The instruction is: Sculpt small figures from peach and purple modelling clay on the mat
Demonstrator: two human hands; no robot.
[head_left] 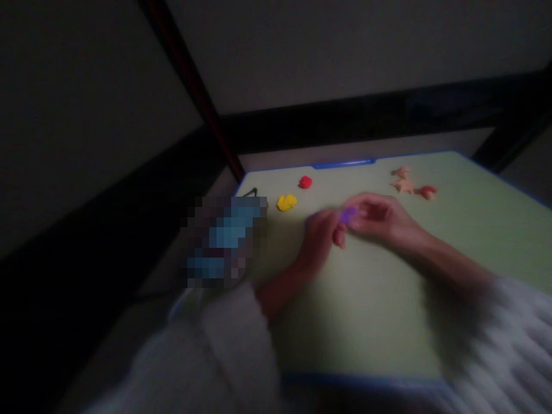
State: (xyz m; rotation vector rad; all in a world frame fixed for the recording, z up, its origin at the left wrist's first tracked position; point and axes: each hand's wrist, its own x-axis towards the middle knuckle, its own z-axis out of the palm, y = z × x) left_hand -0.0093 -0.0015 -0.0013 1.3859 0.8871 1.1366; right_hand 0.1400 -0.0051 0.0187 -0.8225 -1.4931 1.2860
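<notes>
A small lump of purple modelling clay is between my hands, above the middle of the table. My right hand pinches it with thumb and fingers from the right. My left hand meets the same lump from the left, fingers curled inward; the back of the hand hides part of the grip. A sliver of blue or purple shows just past the left knuckles, too blurred to name. Beyond the left hand lie a yellow clay lump and a red clay lump.
Peach-coloured clay pieces and a red-and-peach piece lie at the far right of the pale table, which has a blue rim. A blurred-out blue object stands at its left edge. The room is dim.
</notes>
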